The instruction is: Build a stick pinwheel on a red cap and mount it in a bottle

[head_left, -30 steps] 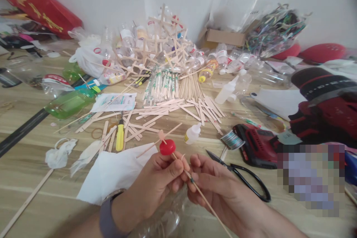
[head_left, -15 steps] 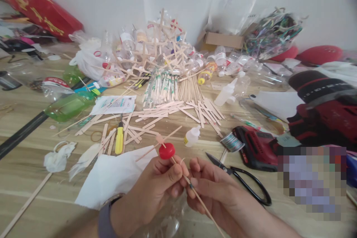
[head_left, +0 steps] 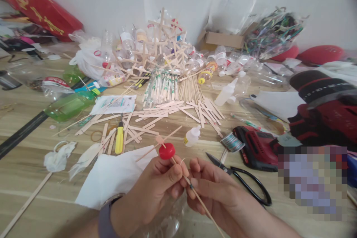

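Observation:
A thin wooden skewer (head_left: 205, 208) slants through both my hands, low in the middle of the view. It passes through a red bottle cap (head_left: 166, 151) near its upper end, where a small pinkish piece (head_left: 160, 139) also sits. My left hand (head_left: 164, 176) pinches the skewer just below the cap. Lower down, the fingers of my right hand (head_left: 212, 186) are closed on it, beside a dark band around the stick. A thin pale strand curls up between my fingertips. Under my hands a clear plastic bottle is partly hidden.
Black-handled scissors (head_left: 251, 184), a wire spool (head_left: 232, 142) and a red-black power drill (head_left: 256, 147) lie at the right. A small glue bottle (head_left: 192, 136) stands ahead. A yellow screwdriver (head_left: 119, 139), white paper (head_left: 111, 178) and craft sticks (head_left: 156, 113) lie left and ahead.

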The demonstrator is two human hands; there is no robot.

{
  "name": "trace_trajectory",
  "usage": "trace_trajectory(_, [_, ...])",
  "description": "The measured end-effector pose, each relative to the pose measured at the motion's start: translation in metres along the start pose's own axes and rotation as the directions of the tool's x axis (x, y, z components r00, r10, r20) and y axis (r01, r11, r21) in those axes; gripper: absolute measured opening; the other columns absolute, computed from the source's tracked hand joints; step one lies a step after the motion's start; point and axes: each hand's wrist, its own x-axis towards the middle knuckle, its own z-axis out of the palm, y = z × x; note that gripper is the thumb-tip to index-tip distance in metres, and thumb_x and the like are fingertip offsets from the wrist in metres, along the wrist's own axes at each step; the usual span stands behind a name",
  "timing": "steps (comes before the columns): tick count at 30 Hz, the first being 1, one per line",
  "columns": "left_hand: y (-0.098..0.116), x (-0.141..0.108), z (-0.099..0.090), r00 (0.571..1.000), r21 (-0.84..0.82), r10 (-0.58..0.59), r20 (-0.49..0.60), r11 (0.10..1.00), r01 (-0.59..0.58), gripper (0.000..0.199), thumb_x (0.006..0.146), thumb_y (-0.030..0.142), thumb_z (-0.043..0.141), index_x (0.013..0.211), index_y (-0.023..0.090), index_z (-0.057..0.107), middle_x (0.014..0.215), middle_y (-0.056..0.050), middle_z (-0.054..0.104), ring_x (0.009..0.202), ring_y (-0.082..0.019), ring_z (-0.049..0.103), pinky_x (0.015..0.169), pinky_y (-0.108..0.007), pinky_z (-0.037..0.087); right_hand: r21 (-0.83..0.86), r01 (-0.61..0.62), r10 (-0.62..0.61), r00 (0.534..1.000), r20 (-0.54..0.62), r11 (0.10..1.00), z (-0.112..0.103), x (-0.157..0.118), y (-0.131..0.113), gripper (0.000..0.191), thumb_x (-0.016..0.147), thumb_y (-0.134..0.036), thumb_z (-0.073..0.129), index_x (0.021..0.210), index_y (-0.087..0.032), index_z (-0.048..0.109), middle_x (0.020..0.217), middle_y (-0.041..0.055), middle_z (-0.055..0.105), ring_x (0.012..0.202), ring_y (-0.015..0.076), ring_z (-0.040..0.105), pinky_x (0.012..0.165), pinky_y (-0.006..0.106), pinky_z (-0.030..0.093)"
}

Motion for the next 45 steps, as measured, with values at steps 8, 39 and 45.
trace_trajectory(8, [0.000,0.002,0.002,1.000,-0.006,-0.003,0.013,1.000,0.003,0.030,0.077,0.039,0.075,0.066,0.013,0.064,0.050,0.005,0.045,0.049,-0.010,0.051,0.052,-0.025,0.054,-0.019,-0.001,0.002,1.000,0.022,1.000,0.001,0.001,0.001,0.031,0.071,-0.020,0.081,0.076,-0.017,0.050,0.073,0.0034,0.070,0.059,0.0078,0.060,0.053,0.015,0.042])
trace_trajectory(39, [0.020,-0.007,-0.002,0.989,0.760,0.079,-0.123,0.648,0.043,0.040,0.090,0.056,0.047,0.073,0.020,0.048,0.055,0.004,0.050,0.048,-0.010,0.042,0.048,-0.022,0.030,-0.366,0.255,-0.331,0.930,-0.162,0.895,0.003,-0.003,-0.006,0.039,0.078,-0.037,0.075,0.073,-0.021,0.040,0.060,-0.0101,0.052,0.036,0.0016,0.042,0.045,0.020,0.026])
trace_trajectory(45, [0.032,-0.021,0.008,0.973,0.887,0.143,-0.181,0.451,0.098,0.053,0.096,0.053,0.034,0.054,0.021,0.041,0.039,0.004,0.043,0.041,-0.010,0.040,0.050,-0.023,0.031,-0.324,0.246,-0.309,0.938,-0.159,0.913,0.005,0.005,-0.007,0.041,0.072,-0.037,0.079,0.072,-0.021,0.041,0.051,-0.0122,0.046,0.035,0.0017,0.035,0.042,0.020,0.022])
